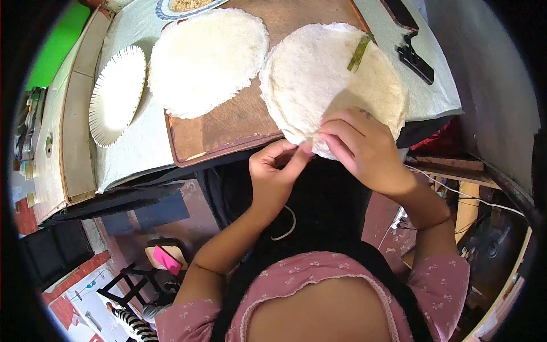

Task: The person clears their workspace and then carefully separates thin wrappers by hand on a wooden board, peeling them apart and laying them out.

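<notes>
A stack of thin, round white wrappers [305,74] with ragged edges lies at the right of a brown wooden board [228,125] and reaches past its front edge. My left hand [273,174] pinches the near rim of the stack between thumb and forefinger. Close beside it, my right hand [364,148] has its fingertips closed on the same rim, and its palm hides part of the wrappers. A green strip [359,53], like a piece of leaf, rests on the far right of the stack. Another round white wrapper [208,62] lies flat on the board's left side.
Left of the board is a white fluted paper plate [117,100]. At the back stands a blue-rimmed dish [165,11] with tan crumbly food [190,4]. A black clip [416,64] lies on the pale tablecloth [439,94] at right, beside a wall [484,74].
</notes>
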Action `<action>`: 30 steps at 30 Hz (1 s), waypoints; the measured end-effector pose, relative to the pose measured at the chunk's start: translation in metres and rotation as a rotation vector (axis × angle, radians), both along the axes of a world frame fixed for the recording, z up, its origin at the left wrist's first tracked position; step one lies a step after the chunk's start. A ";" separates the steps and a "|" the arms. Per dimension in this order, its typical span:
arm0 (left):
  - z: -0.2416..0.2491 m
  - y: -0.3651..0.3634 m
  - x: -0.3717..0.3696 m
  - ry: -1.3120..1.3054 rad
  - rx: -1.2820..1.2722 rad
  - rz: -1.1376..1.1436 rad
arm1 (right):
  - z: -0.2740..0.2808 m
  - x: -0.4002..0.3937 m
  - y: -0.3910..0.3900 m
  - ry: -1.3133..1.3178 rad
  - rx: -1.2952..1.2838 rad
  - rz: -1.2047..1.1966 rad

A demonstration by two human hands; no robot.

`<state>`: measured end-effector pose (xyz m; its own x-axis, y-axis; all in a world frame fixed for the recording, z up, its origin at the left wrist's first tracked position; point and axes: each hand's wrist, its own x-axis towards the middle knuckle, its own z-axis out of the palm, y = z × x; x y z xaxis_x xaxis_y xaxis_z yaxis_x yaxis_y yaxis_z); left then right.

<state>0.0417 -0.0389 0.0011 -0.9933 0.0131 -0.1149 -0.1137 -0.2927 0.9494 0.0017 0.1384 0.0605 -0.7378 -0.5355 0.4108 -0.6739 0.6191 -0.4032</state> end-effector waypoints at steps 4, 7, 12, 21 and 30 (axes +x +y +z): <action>-0.008 -0.003 0.002 0.016 -0.023 -0.026 | -0.001 -0.002 0.005 -0.037 -0.056 0.067; -0.009 -0.002 0.001 0.035 0.025 -0.022 | 0.000 0.002 0.004 -0.077 -0.079 0.037; -0.009 0.001 -0.001 0.001 0.057 -0.028 | -0.002 -0.003 0.002 -0.047 -0.069 0.066; -0.011 0.001 0.000 -0.052 0.049 -0.031 | -0.006 -0.006 -0.006 0.034 0.011 -0.002; -0.012 -0.001 0.001 0.034 -0.066 -0.033 | -0.005 -0.012 -0.006 0.029 0.017 0.074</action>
